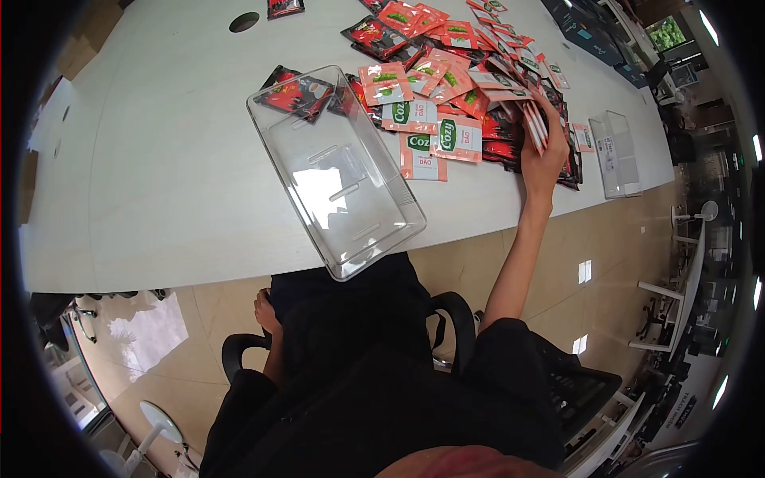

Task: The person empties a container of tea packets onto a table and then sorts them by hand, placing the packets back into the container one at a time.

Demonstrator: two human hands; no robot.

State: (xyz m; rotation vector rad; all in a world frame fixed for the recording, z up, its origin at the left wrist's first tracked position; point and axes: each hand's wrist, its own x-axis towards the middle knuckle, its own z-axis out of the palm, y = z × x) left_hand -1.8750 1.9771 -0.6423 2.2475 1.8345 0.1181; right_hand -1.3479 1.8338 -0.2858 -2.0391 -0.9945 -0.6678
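Observation:
My right hand (545,155) is closed around a small stack of red-and-white tea sachets (535,127), held on edge over the right side of the pile. Loose Cozy sachets (456,137) in peach and white overlap in the middle of the heap. Black-and-red sachets (500,143) lie beneath and beside them. A clear plastic tray (339,187) rests at an angle on the table, left of the pile, its near end at the table edge. Down beside my thigh rests my left hand (268,311), apparently empty, its fingers loosely extended and partly hidden.
To the right stands a second, narrower clear container (616,155) near the table edge. Dark boxes (586,32) sit at the far right. A round cable hole (244,22) pierces the white table (159,175). Chair armrests (454,323) flank my lap.

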